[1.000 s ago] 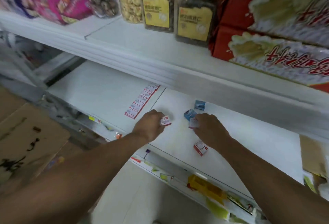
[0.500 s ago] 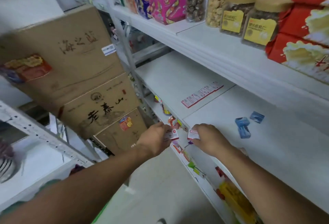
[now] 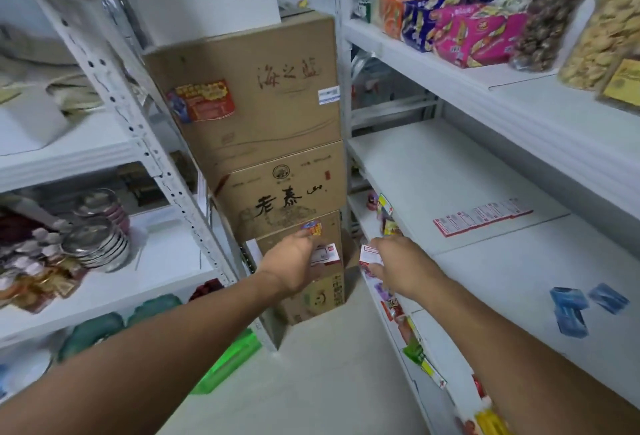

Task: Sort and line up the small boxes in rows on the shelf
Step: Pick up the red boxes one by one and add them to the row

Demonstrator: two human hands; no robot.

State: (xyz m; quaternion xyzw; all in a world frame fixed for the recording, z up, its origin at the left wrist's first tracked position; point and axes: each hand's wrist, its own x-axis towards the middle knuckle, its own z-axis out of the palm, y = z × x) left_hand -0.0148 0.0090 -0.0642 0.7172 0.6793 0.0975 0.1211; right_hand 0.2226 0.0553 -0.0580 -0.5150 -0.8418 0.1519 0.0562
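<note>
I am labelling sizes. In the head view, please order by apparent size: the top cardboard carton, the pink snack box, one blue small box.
1. top cardboard carton
2. pink snack box
3. blue small box
Differing camera distances make true sizes unsure.

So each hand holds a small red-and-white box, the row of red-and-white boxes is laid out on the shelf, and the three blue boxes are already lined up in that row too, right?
Not quite. The head view shows the three blue boxes lying loose on the shelf, well apart from the row of red-and-white boxes. The rest holds: the left hand and the right hand each hold a small red-and-white box.

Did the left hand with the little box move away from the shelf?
Yes. The left hand was over the shelf board; now it's out past its front edge, over the aisle.
</note>
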